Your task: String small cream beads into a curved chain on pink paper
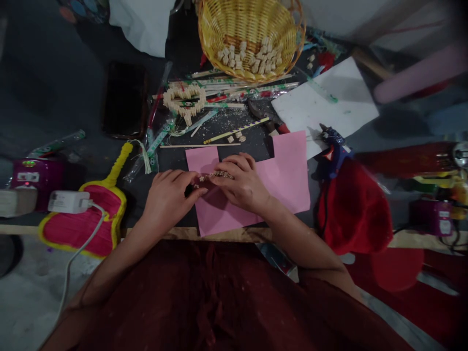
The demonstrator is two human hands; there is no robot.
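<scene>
Both hands meet over a pink sheet of paper (288,180) near the table's front edge. My right hand (244,181) curls its fingers round a small beige, bumpy piece (223,174). Close beside it, my left hand (171,195) has its thumb and fingers pinched at the left end of the beige piece; what exactly lies between those fingertips is partly hidden. Beyond the hands are a thin stick (200,145), a yellow patterned pencil (237,130) and a few small beige blocks (236,138).
A yellow basket (252,24) holds beige blocks at the back. Around lie a heart-shaped stick piece (185,101), a phone (125,100), pliers (268,122), white paper (329,100), a blue glue gun (335,148), red cloth (354,209) and a white charger (69,201) with its cable.
</scene>
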